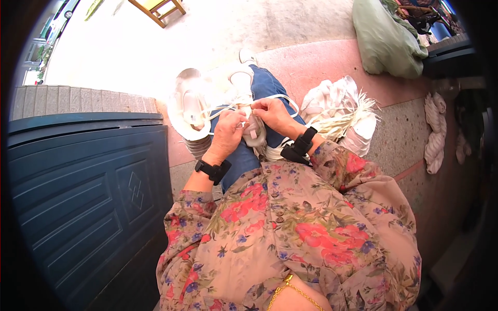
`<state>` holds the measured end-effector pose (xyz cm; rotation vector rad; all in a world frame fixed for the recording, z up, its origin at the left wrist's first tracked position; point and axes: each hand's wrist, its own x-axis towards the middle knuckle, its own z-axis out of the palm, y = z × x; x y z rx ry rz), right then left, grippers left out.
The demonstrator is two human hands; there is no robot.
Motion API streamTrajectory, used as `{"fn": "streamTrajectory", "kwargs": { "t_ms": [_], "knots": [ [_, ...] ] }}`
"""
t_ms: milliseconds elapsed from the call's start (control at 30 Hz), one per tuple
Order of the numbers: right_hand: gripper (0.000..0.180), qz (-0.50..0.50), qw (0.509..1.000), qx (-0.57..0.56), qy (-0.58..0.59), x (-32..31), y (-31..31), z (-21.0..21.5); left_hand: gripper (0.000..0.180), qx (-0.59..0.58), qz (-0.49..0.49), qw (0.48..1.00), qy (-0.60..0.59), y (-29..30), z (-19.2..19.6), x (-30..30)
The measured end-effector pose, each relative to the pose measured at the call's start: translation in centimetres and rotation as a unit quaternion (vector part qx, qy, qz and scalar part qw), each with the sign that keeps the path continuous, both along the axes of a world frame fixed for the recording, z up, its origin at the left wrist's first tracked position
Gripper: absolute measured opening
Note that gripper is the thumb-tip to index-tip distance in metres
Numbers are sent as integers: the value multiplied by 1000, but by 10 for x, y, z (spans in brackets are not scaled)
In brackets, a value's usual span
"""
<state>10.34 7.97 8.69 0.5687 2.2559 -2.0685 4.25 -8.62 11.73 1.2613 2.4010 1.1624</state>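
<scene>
On a speckled floor (404, 135) by a blue door (88, 192), both hands, left (226, 136) and right (273, 115), pinch white cord (228, 110), fingers clamped together over the lap.

- Location type: an open doorstep at street level, used as an informal outdoor handwork spot.
- Ground: sunlit pale concrete pavement (207, 31) meets a pink and grey speckled terrazzo step (394, 129).
- Entrance: a dark teal panelled metal door (88, 197) stands at the left.
- Street evidence: a parked car (62, 15) and a yellow wooden chair frame (158, 8) show beyond the pavement.
- Work materials: a pile of white sandal pieces (337, 109), hanks of off-white cord (434, 132) and a stuffed pale green sack (386, 41) lie on the step.
</scene>
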Motion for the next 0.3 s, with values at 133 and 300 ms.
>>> {"fn": "streamTrajectory", "kwargs": {
  "t_ms": [133,300],
  "knots": [
    [18,-6,998,56,19,-5,-1,6,11,12,6,1000,-21,0,3,-1],
    [17,-22,1000,-1,7,-11,-4,8,10,7,5,999,-42,1,6,-2]
  ]
}}
